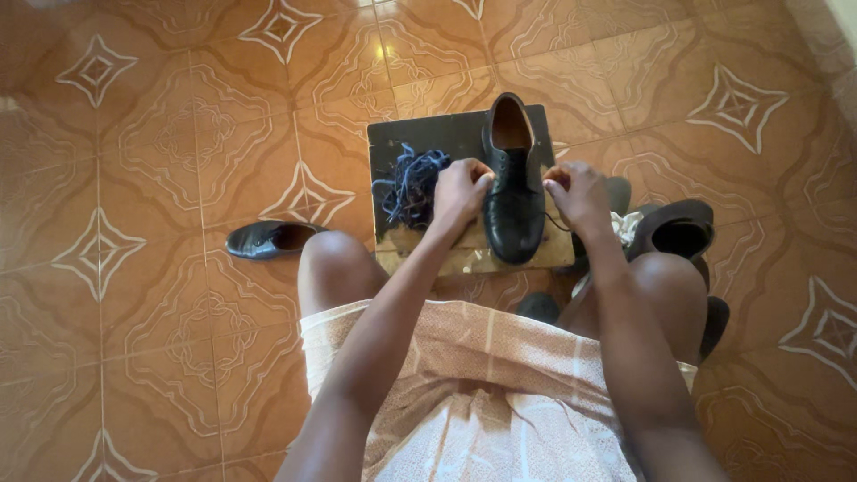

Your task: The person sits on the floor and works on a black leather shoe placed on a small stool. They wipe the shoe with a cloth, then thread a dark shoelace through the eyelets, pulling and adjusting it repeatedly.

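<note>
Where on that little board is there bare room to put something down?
Little is free. The board's far left corner, behind the heap of dark laces, is bare. The black shoe fills the right half, with the left hand and right hand flanking it. The tiled floor to the left is open.

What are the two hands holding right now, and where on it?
Each hand pinches an end of the black shoe's lace: left hand at the shoe's left side, right hand at its right. The shoe itself rests on the small wooden stool.
</note>
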